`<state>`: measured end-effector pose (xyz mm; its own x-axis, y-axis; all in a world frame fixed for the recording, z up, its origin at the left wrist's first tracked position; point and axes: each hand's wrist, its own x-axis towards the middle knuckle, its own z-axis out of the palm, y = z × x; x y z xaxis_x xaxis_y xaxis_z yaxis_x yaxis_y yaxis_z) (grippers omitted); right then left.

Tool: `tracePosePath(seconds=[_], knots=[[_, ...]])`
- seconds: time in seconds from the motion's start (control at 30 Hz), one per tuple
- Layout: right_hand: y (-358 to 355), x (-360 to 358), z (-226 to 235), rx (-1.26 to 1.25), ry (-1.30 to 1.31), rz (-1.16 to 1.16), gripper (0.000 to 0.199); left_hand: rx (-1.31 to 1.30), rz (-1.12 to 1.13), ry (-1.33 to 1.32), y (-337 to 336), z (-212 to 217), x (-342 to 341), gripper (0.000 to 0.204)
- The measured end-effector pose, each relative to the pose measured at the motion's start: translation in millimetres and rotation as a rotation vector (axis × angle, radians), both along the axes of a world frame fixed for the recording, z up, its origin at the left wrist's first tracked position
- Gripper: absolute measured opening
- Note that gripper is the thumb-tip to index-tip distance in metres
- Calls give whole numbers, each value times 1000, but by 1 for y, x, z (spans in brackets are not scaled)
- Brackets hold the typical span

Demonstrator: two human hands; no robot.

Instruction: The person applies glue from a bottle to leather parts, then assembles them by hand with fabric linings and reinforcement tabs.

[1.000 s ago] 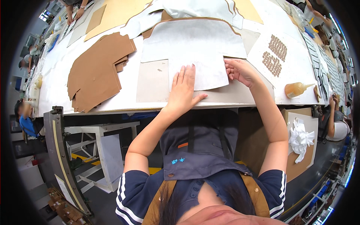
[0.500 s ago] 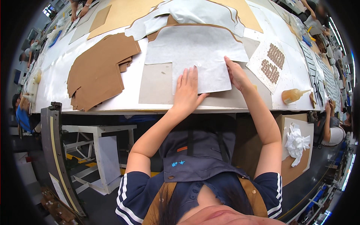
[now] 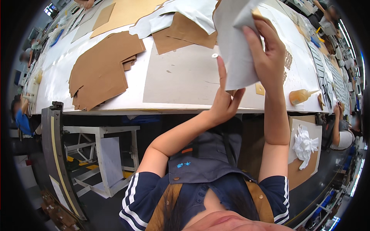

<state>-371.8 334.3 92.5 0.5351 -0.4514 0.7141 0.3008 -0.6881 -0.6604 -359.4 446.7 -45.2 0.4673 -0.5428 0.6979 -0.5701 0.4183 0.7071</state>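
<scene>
My right hand (image 3: 266,50) grips a white sheet of material (image 3: 235,46) and holds it lifted and folded above the white table (image 3: 58,73). My left hand (image 3: 225,100) is under the sheet's lower edge, fingers spread and touching it. A grey rectangular board (image 3: 185,79) lies flat on the table beneath the sheet. A small white ring-shaped piece (image 3: 214,56) rests on that board by my left fingertip.
A stack of brown cardboard-like pieces (image 3: 102,69) lies at the left. More brown and white sheets (image 3: 185,19) lie farther back. An amber glue bottle (image 3: 302,96) lies at the right near the table's edge. Other people work at left (image 3: 21,115) and right (image 3: 341,131).
The white sheet lay flat under both hands; now my right hand has raised and folded it off the grey board, and my left hand has shifted to its lower edge.
</scene>
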Motion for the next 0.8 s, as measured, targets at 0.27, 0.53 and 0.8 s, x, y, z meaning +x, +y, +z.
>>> tracePosePath(seconds=[0.27,0.53,0.8], knots=[[30,63,-60,-569,485,153,18,-197,208,174,97,-56,-22,86],[6,26,-156,-225,529,401,24,495,454,-329,168,-36,54,65],[-20,-61,-147,-51,598,45,14,601,124,-353,101,-39,94,69]])
